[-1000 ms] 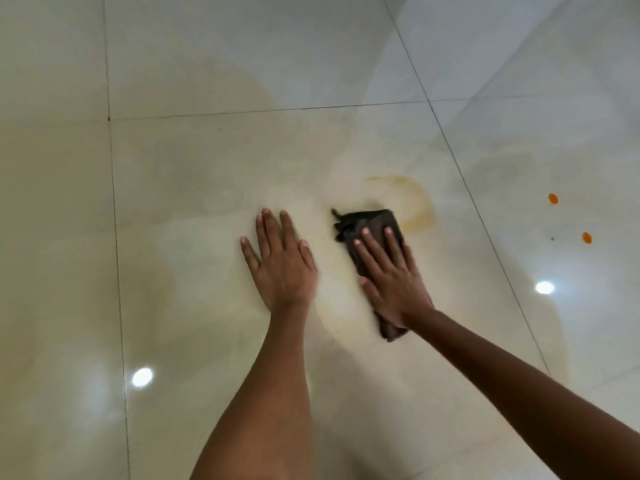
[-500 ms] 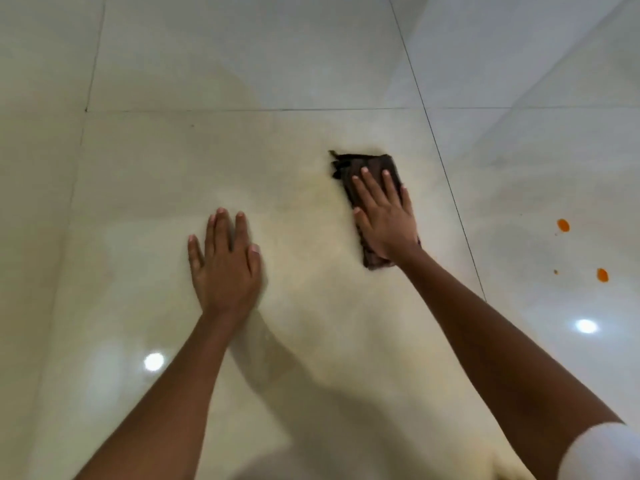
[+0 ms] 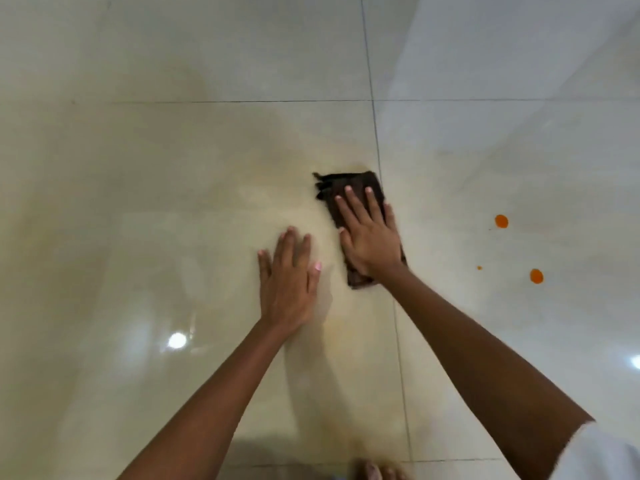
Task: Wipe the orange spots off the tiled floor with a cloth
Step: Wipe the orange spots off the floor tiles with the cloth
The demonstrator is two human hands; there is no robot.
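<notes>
A dark brown folded cloth (image 3: 349, 184) lies on the glossy cream tiled floor (image 3: 173, 168), just left of a grout line. My right hand (image 3: 369, 237) presses flat on it with fingers spread, covering its middle. My left hand (image 3: 289, 282) rests flat on the bare tile just left of the cloth, holding nothing. Two round orange spots (image 3: 501, 221) (image 3: 536, 276) and a tiny orange speck (image 3: 479, 268) sit on the tile to the right, apart from the cloth. A faint yellowish haze surrounds the cloth.
Grout lines cross the floor; one runs top to bottom just right of the cloth. Bright lamp reflections (image 3: 177, 340) shine on the tile. Toes of a foot (image 3: 374, 472) show at the bottom edge. A white sleeve (image 3: 602, 452) is at the lower right.
The right hand slid the cloth forward over the orange-brown smear, which no longer shows, then back a little. The left hand shifted right and now lies close beside the cloth.
</notes>
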